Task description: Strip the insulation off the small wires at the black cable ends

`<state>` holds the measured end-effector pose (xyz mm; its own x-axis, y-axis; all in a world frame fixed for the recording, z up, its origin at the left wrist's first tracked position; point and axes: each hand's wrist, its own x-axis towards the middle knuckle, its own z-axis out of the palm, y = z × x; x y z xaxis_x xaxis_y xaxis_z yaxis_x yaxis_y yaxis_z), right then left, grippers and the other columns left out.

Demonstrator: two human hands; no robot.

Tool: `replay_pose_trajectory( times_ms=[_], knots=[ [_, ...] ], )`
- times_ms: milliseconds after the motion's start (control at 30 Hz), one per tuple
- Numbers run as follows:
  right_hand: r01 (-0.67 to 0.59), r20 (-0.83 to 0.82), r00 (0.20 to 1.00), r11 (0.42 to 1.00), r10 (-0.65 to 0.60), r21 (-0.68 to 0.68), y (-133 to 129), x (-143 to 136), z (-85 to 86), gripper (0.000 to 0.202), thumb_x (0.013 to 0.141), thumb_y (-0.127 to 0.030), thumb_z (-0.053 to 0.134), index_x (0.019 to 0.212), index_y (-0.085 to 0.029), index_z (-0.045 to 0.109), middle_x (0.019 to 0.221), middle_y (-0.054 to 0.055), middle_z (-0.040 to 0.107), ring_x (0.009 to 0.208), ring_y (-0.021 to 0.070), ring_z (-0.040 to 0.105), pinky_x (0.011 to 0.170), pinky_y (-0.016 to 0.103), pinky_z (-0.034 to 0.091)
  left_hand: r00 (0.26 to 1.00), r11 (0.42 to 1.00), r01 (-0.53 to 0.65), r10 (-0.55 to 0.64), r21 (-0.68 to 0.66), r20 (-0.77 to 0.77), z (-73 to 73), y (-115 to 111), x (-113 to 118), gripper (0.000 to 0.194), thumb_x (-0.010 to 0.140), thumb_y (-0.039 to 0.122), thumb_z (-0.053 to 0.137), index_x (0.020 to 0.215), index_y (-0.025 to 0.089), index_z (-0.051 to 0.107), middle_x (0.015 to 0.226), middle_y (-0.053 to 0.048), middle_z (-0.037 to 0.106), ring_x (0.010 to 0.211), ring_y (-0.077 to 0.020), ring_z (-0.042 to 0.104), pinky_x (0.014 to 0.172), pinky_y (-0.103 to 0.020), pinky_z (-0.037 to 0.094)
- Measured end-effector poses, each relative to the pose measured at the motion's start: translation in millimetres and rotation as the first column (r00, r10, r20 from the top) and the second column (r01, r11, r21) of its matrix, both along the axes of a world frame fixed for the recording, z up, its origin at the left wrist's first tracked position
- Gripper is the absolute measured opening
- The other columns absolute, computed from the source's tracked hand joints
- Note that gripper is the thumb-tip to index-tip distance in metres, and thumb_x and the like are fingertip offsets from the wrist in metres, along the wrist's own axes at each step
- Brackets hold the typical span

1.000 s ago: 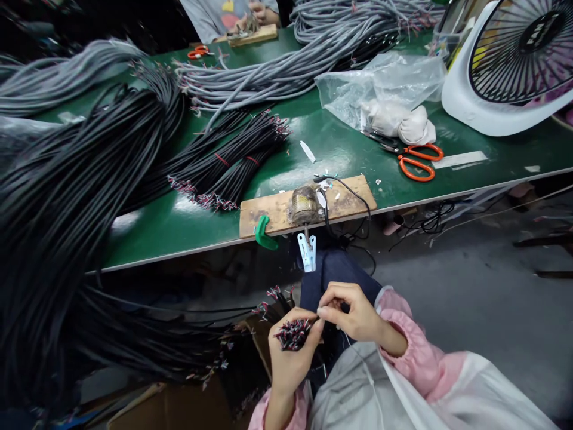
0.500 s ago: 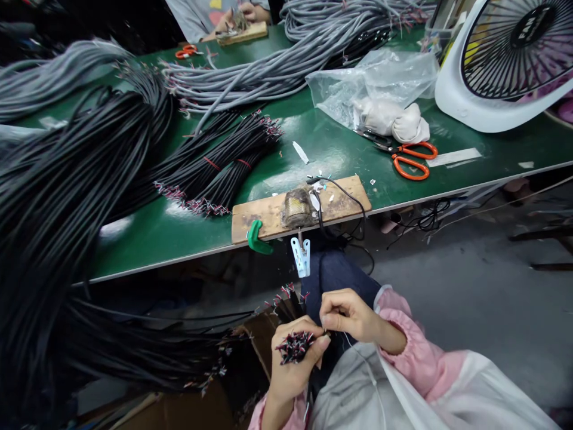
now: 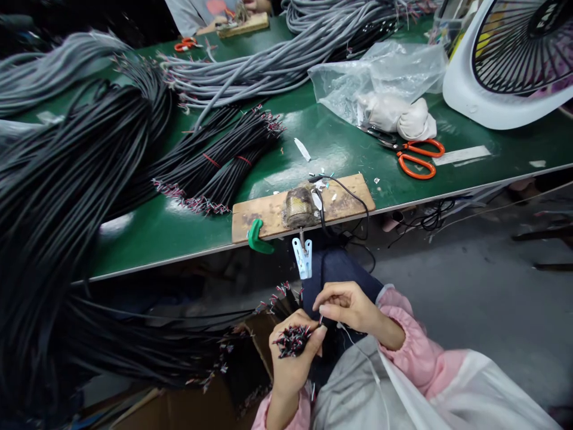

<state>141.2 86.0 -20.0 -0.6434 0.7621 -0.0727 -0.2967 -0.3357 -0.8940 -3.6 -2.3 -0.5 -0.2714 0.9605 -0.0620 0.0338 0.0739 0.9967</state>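
My left hand (image 3: 286,364) is closed around a bundle of black cables (image 3: 293,341), their short red, white and black wire ends sticking up. A single cable end (image 3: 321,320) stands out between its thumb and forefinger. Close above that end, my right hand (image 3: 347,306) has thumb and forefinger drawn together at its wires. Just beyond the hands, a light blue clothespin (image 3: 302,258) hangs on a metal rod from a round, worn device (image 3: 298,207) on a wooden board (image 3: 257,215).
A green clamp (image 3: 258,237) grips the board at the table edge. Black cables (image 3: 89,161) and grey cables (image 3: 250,74) cover the table's left and back. Orange-handled scissors (image 3: 418,157), a plastic bag (image 3: 380,65) and a white fan (image 3: 474,98) lie right. A person's hand (image 3: 257,6) shows opposite.
My right hand has shifted slightly up and left, and its fingers have changed position at the single cable end, which now shows upright. My left hand still grips the bundle.
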Motion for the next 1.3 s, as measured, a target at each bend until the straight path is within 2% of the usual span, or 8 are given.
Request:
replay_pose_trajectory(
  times_ms=[133, 267, 433, 633, 767, 900, 1167, 1300],
  knots=[
    [-0.016, 0.013, 1.000, 0.999, 0.016, 0.052, 1, 3, -2.4, 0.039, 0.088, -0.050, 0.075, 0.086, -0.011, 0.077, 0.078, 0.004, 0.064, 0.060, 0.0093, 0.052, 0.052, 0.021, 0.038, 1.000, 1.000, -0.015, 0.014, 0.024, 0.010, -0.3, 4, 1, 0.019, 0.083, 0.018, 0.078, 0.068, 0.020, 0.068, 0.056, 0.007, 0.058, 0.043, -0.0079, 0.055, 0.048, -0.019, 0.044],
    [-0.027, -0.003, 1.000, 0.997, 0.028, 0.069, 2, 2, -3.9, 0.040, 0.087, -0.051, 0.076, 0.088, -0.011, 0.078, 0.079, 0.005, 0.066, 0.061, 0.0102, 0.053, 0.054, 0.022, 0.039, 0.999, 0.999, -0.032, 0.031, 0.037, 0.029, -2.5, 3, 0, 0.019, 0.084, 0.020, 0.078, 0.068, 0.020, 0.067, 0.057, 0.007, 0.058, 0.042, -0.0076, 0.054, 0.047, -0.019, 0.043],
    [-0.057, -0.016, 0.998, 0.997, 0.058, 0.047, 1, -1, -7.0, 0.040, 0.084, -0.052, 0.078, 0.089, -0.012, 0.078, 0.078, 0.004, 0.065, 0.060, 0.0097, 0.052, 0.053, 0.022, 0.038, 0.998, 0.998, -0.056, 0.056, 0.000, 0.038, -8.1, -2, -2, 0.020, 0.086, 0.021, 0.077, 0.069, 0.020, 0.067, 0.058, 0.007, 0.057, 0.047, -0.0086, 0.054, 0.050, -0.020, 0.043],
    [-0.002, 0.049, 0.999, 1.000, 0.003, -0.011, -1, -3, -10.8, 0.041, 0.081, -0.052, 0.081, 0.079, -0.011, 0.074, 0.071, 0.001, 0.059, 0.059, 0.0095, 0.049, 0.053, 0.022, 0.037, 0.997, 0.998, -0.065, 0.065, -0.004, 0.047, -10.8, -1, -1, 0.021, 0.086, 0.022, 0.077, 0.068, 0.019, 0.066, 0.057, 0.006, 0.056, 0.048, -0.0095, 0.054, 0.052, -0.021, 0.043],
    [0.008, 0.030, 1.000, 1.000, -0.009, 0.005, -3, -5, -10.1, 0.042, 0.082, -0.053, 0.079, 0.084, -0.011, 0.076, 0.073, 0.001, 0.060, 0.057, 0.0083, 0.048, 0.051, 0.021, 0.035, 0.998, 0.999, -0.054, 0.054, -0.007, 0.040, -8.8, -1, 0, 0.022, 0.085, 0.021, 0.077, 0.067, 0.019, 0.066, 0.057, 0.006, 0.057, 0.049, -0.0097, 0.054, 0.053, -0.021, 0.044],
    [0.026, 0.048, 0.998, 0.999, -0.028, 0.040, -5, -5, -6.8, 0.040, 0.083, -0.050, 0.080, 0.078, -0.011, 0.074, 0.072, 0.000, 0.056, 0.055, 0.0070, 0.046, 0.048, 0.020, 0.033, 0.999, 0.999, -0.044, 0.044, -0.013, 0.026, -4.9, 0, 0, 0.020, 0.084, 0.019, 0.078, 0.067, 0.019, 0.067, 0.058, 0.006, 0.058, 0.046, -0.0092, 0.054, 0.051, -0.021, 0.044],
    [0.025, 0.031, 0.999, 0.997, -0.027, 0.076, -6, -2, 3.3, 0.040, 0.091, -0.050, 0.071, 0.082, -0.011, 0.072, 0.076, 0.002, 0.057, 0.059, 0.0089, 0.049, 0.050, 0.021, 0.037, 0.998, 0.999, -0.030, 0.032, -0.031, 0.063, -1.7, 3, -2, 0.017, 0.082, 0.019, 0.079, 0.067, 0.018, 0.070, 0.058, 0.004, 0.063, 0.044, -0.0111, 0.059, 0.047, -0.021, 0.047],
    [0.064, 0.077, 0.994, 0.989, -0.075, 0.135, -7, -4, 4.2, 0.029, 0.092, -0.038, 0.068, 0.083, -0.011, 0.073, 0.075, 0.002, 0.058, 0.057, 0.0082, 0.049, 0.050, 0.020, 0.037, 0.993, 0.993, -0.098, 0.102, -0.060, 0.055, 1.0, 2, -1, 0.015, 0.081, 0.019, 0.079, 0.068, 0.019, 0.072, 0.058, 0.004, 0.064, 0.048, -0.0119, 0.062, 0.052, -0.022, 0.049]
  ],
)
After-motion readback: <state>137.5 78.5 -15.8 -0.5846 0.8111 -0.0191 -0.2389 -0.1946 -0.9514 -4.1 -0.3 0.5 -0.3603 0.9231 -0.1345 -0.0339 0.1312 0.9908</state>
